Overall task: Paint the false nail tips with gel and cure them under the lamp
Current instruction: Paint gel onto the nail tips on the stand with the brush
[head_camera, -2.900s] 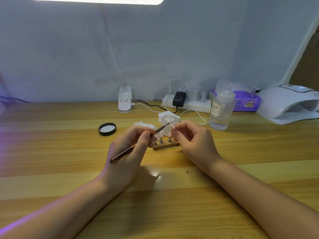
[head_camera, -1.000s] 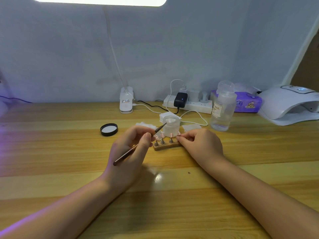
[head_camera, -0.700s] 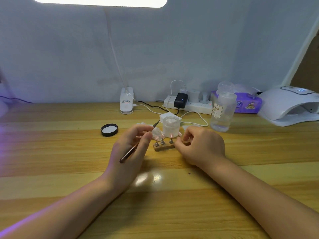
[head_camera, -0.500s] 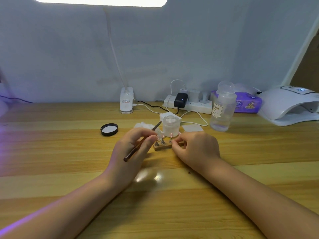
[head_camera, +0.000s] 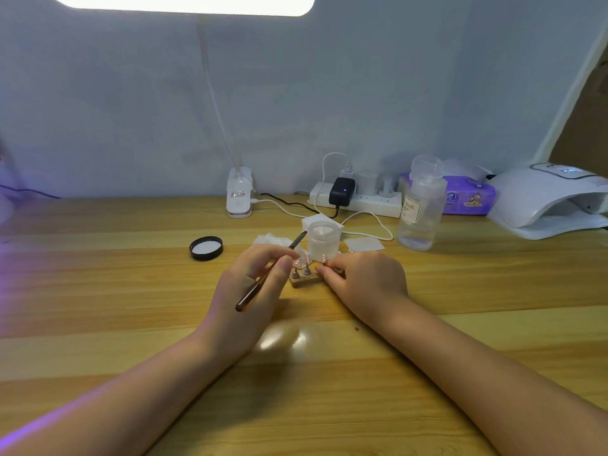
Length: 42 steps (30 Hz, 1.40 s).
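A small wooden stand (head_camera: 304,281) carries false nail tips (head_camera: 300,262) on metal pegs, mid-table. My left hand (head_camera: 250,291) pinches a thin brown brush (head_camera: 263,278), its tip pointing up toward a clear gel jar (head_camera: 323,241) just behind the stand. My right hand (head_camera: 365,284) rests at the stand's right end, its fingertips pinching one peg there; the peg is mostly hidden by the fingers. The white curing lamp (head_camera: 552,199) sits at the far right of the table.
A black jar lid (head_camera: 206,248) lies left of the hands. A clear liquid bottle (head_camera: 421,205), purple wipes pack (head_camera: 467,195), power strip with plugs (head_camera: 355,197), desk lamp base (head_camera: 240,195), white cables and cotton pads (head_camera: 363,244) stand behind.
My right hand came down from holding a nail tip up to the stand's right end. The brush in my left hand tilted more upright, toward the jar.
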Each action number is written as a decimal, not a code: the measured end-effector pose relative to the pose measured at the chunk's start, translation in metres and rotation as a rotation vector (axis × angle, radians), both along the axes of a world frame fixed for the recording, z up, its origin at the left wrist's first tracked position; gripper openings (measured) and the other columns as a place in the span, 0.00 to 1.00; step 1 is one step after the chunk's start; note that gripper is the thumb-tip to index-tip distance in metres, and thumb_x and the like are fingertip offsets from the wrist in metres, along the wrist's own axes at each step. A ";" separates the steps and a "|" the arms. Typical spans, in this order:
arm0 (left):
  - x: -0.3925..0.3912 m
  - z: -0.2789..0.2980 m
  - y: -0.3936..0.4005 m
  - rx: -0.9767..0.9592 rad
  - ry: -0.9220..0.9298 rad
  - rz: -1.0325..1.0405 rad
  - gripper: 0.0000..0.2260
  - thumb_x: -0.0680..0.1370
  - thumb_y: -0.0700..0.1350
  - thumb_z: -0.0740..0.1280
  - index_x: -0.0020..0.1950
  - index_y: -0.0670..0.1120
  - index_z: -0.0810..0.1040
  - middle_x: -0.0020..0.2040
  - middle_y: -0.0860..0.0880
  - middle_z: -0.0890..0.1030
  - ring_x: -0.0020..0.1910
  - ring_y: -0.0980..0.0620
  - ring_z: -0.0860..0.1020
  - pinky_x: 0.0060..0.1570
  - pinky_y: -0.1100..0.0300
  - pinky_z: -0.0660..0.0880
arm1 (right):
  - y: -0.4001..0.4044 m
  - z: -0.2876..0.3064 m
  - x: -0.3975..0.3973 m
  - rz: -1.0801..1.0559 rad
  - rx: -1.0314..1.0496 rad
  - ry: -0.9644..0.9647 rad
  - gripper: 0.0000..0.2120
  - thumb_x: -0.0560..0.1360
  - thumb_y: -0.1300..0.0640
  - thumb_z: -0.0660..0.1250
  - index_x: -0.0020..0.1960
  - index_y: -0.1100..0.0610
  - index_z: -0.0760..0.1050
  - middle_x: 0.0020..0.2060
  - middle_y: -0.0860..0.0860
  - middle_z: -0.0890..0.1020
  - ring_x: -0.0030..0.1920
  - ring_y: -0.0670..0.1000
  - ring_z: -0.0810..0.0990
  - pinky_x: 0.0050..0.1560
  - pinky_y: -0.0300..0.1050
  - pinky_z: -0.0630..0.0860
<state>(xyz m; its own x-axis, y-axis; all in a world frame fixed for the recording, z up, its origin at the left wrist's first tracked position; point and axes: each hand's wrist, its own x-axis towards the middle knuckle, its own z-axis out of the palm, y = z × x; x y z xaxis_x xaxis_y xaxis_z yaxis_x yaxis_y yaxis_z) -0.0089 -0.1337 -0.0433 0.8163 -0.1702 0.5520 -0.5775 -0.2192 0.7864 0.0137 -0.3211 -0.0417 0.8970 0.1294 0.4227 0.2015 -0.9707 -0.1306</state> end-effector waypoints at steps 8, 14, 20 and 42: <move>0.005 0.004 0.000 -0.079 -0.020 0.042 0.03 0.80 0.47 0.66 0.53 0.54 0.77 0.47 0.56 0.83 0.40 0.55 0.84 0.40 0.67 0.77 | 0.000 -0.001 -0.001 0.083 -0.013 -0.069 0.15 0.79 0.44 0.58 0.51 0.47 0.82 0.39 0.47 0.83 0.40 0.50 0.79 0.27 0.40 0.59; 0.019 0.028 0.003 -0.132 -0.049 0.071 0.07 0.78 0.39 0.69 0.47 0.50 0.82 0.38 0.52 0.84 0.35 0.58 0.82 0.35 0.70 0.75 | -0.001 -0.002 -0.009 0.119 0.189 -0.149 0.07 0.75 0.50 0.67 0.45 0.49 0.83 0.34 0.46 0.83 0.35 0.50 0.79 0.29 0.40 0.65; 0.042 0.053 -0.007 -0.038 0.051 0.140 0.05 0.77 0.43 0.69 0.43 0.51 0.83 0.33 0.58 0.83 0.32 0.63 0.79 0.30 0.74 0.71 | 0.000 -0.001 -0.010 0.102 0.360 -0.050 0.06 0.73 0.50 0.68 0.45 0.49 0.83 0.38 0.43 0.84 0.40 0.47 0.81 0.39 0.45 0.77; 0.108 0.085 -0.059 0.697 0.195 0.216 0.10 0.74 0.45 0.68 0.47 0.39 0.83 0.46 0.39 0.83 0.38 0.48 0.77 0.38 0.52 0.76 | -0.001 -0.004 -0.010 0.109 0.405 -0.035 0.04 0.71 0.50 0.70 0.41 0.48 0.77 0.35 0.44 0.82 0.32 0.47 0.75 0.33 0.41 0.69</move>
<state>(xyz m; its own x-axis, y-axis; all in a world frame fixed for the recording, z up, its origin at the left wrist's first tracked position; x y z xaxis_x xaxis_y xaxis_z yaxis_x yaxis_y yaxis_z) 0.0986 -0.1926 0.0421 0.9429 -0.2522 0.2174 -0.3299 -0.7959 0.5077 0.0034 -0.3225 -0.0459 0.8715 0.0398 0.4887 0.3114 -0.8149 -0.4889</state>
